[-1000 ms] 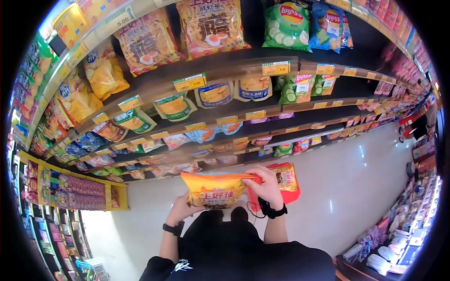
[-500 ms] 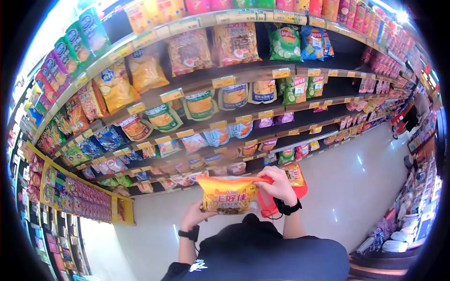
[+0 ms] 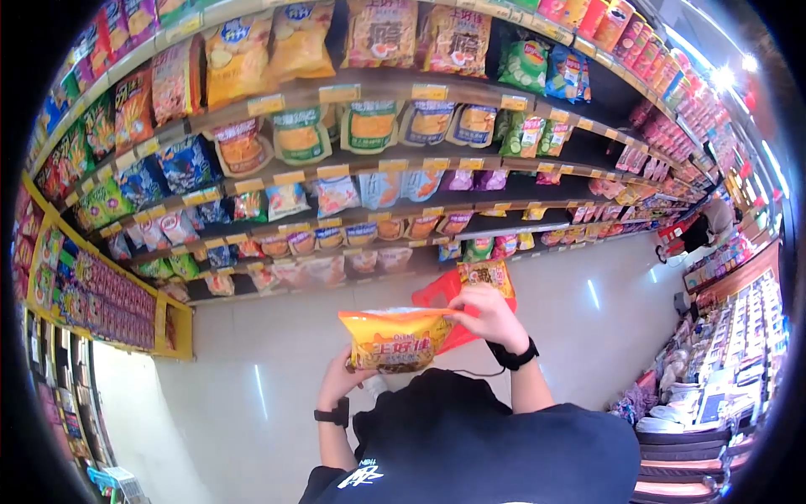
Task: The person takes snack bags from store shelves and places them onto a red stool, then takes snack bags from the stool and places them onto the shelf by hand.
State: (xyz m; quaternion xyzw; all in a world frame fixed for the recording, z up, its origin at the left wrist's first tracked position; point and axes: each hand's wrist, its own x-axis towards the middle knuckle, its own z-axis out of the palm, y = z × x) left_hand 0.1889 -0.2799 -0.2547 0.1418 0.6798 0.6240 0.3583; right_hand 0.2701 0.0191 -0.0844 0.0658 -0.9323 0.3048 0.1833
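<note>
A yellow and orange snack bag [image 3: 395, 343] is held up in front of my chest. My left hand [image 3: 340, 380] grips its lower left side, with most of the fingers hidden behind the bag. At the upper right corner, my right hand [image 3: 489, 315] pinches the edge. Below and behind that hand is a red shopping basket [image 3: 426, 291], partly covered. Another yellow and red snack bag [image 3: 495, 275] shows in the basket. How the basket is supported cannot be made out.
Curved-looking shelves of snack bags [image 3: 369, 128] stretch across the front. A yellow display stand [image 3: 174, 328] stands at left. Piled textile goods [image 3: 672, 412] lie at right. Farther down the aisle [image 3: 579, 307], a person [image 3: 720, 223] is near a red cart or basket.
My view has turned, so the shelves sit higher and further left. Both hands keep hold of the snack bag. The red basket now shows more to the left of my right hand.
</note>
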